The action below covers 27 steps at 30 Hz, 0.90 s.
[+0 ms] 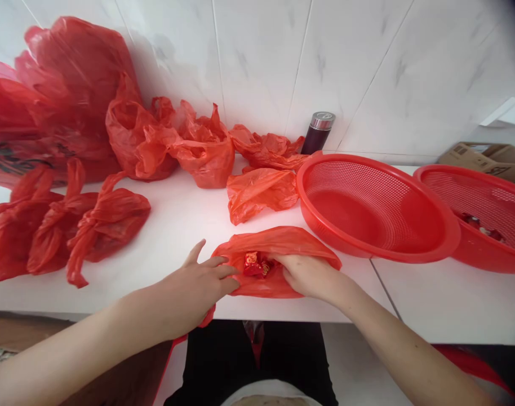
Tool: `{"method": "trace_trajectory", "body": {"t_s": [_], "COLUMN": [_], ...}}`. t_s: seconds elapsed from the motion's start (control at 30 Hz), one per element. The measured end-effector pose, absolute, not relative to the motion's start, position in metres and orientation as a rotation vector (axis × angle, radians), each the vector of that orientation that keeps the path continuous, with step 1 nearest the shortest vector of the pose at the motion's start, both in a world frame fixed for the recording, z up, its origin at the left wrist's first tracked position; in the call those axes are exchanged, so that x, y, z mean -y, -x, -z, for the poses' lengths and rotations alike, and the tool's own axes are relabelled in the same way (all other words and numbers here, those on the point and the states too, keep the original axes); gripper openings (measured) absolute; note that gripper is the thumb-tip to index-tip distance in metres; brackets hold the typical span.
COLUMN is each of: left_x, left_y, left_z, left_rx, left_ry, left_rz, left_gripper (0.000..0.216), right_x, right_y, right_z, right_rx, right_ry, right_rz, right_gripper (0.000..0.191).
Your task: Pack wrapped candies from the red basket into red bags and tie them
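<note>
Both hands spread a red bag (278, 239) on the desk (185, 220): left hand (198, 285) pinching its rim, right hand (310, 276) gripping inside (red-wrapped bits (255, 264) showing).

bags (114, 220) red | colanders (376, 206) red | counter (181, 217) white | flask (319, 132) maroon

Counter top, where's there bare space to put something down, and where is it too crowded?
Free: the white counter between the three knotted bags and the open bag that the left hand and right hand hold; also the patch before both red baskets. Crowded: the back wall, lined with loose red bags and a flask.
</note>
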<state>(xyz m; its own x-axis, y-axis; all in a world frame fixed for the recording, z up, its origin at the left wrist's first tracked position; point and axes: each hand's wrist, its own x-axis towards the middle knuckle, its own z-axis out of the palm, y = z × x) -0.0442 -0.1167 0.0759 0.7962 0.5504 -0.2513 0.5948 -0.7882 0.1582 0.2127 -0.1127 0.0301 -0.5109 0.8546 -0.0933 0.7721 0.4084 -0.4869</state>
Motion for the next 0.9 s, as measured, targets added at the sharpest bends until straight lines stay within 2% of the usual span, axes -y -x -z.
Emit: {"method": "trace_trajectory", "body": {"t_s": [0.07, 0.27, 0.37, 0.6, 0.67, 0.8, 0.9], "left_x": [0.119, 0.113, 0.102, 0.078, 0.077, 0.078, 0.079], "left_y": [0.046, 0.023, -0.008, -0.047, -0.04, -0.02, -0.011], "left_z": [-0.078, -0.061, -0.052, -0.024, -0.024, -0.034, -0.038], "left_rx": [-0.874, -0.877, -0.792, -0.742, -0.76, -0.753, -0.737], "left_ry": [-2.714, -2.809, -2.882, -2.999, -2.99, -2.933, -2.885], "left_rz": [0.246, 0.044, 0.031, 0.075, 0.081, 0.093, 0.075], "left_gripper": [0.067, 0.042, 0.049, 0.068, 0.064, 0.053, 0.05], "right_x": [0.118, 0.119, 0.115, 0.118, 0.12, 0.118, 0.113], "right_y": [-0.216, -0.233, -0.237, -0.25, -0.256, -0.262, -0.256], "right_z": [-0.036, -0.041, -0.033, -0.026, -0.029, -0.033, -0.027], "right_rx": [2.487, 2.433, 2.409, 2.342, 2.297, 2.245, 2.232], "right_ry": [1.459, 1.765, 1.875, 1.92, 1.923, 1.873, 1.863], "right_rz": [-0.66, -0.164, -0.074, -0.275, -0.324, -0.447, -0.408], "right_gripper": [0.049, 0.05, 0.045, 0.054, 0.048, 0.018, 0.013]}}
